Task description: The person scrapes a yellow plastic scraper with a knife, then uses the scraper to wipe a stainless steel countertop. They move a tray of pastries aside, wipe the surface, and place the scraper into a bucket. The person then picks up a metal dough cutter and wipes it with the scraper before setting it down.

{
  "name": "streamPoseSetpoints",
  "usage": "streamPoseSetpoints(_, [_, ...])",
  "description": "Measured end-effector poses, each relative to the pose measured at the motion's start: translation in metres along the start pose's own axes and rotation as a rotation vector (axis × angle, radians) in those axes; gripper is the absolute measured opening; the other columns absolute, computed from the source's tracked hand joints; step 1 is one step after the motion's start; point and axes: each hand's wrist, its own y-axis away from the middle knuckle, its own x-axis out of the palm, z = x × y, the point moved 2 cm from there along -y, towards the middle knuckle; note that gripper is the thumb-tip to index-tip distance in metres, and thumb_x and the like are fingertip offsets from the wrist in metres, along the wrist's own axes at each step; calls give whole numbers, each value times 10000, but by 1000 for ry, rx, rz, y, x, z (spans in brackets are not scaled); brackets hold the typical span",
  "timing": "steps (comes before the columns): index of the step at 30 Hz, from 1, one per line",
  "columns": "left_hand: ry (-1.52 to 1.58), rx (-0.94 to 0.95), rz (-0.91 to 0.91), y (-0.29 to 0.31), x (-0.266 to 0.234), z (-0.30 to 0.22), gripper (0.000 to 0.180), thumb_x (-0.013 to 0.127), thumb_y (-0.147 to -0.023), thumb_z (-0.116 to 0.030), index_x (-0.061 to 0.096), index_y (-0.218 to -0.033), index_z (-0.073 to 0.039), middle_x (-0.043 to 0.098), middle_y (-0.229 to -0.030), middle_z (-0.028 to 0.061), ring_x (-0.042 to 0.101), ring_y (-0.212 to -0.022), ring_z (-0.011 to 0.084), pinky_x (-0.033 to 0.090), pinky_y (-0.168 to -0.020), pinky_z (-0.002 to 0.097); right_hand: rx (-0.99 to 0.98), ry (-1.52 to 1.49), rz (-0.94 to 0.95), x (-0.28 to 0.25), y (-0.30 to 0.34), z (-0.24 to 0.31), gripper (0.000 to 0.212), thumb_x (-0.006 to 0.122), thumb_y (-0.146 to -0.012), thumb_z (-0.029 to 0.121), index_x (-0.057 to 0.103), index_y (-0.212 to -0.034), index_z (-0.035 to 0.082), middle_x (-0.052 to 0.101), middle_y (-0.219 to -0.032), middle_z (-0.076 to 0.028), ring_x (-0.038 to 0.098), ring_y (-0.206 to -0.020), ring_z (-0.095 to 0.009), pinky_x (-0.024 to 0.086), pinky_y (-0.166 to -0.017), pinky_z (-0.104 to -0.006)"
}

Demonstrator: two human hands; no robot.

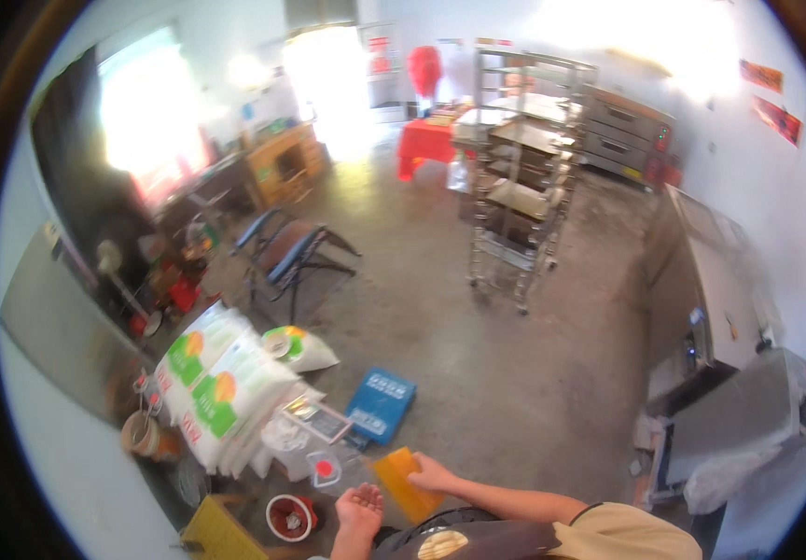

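One board (403,486) is gripped by the right hand (435,474); the left hand (359,510), near a bucket (291,537), is unclenched, palm up.

The right sleeve (629,534) is short and tan with a dark hem (587,512). The dark brown front (515,541) bears a pale yellow, ribbed oval emblem (443,544). The hands (431,473) are bare

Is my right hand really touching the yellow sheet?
Touching: the head view shows your right hand at the yellow sheet, fingers bent over its right edge.
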Motion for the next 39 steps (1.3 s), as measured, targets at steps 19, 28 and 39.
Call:
streamPoseSetpoints(19, [-1128, -763, 531, -50, 362, 384, 439, 544, -1081, -248, 467, -1461, -42, 582, -1408, 178, 576, -1324, 316, 487, -1102, 458, 84, -1131, -1289, -393, 181, -124, 338, 641, -936, 64, 622, -1270, 18, 715, -1168, -106, 723, -1032, -256, 610, -873, -405])
streamPoseSetpoints(28, [-1602, -576, 999, -113, 578, 570, 312, 576, -1083, -156, 594, -1358, -12, 699, -1244, 99, 693, -1129, 246, 573, -1005, 428, -101, -1176, -1473, -583, 191, -112, 414, 677, -971, 110, 579, -1367, 38, 682, -1281, -99, 716, -1126, -260, 618, -907, -419])
streamPoseSetpoints(39, [-1790, -647, 1021, -193, 747, 737, 264, 606, -1077, -202, 618, -1256, -9, 719, -1123, 109, 709, -984, 206, 596, -877, 356, -36, -1314, -1518, -808, 148, -201, 366, 680, -1009, 152, 586, -1344, 40, 693, -1267, -90, 721, -1088, -234, 616, -867, -377])
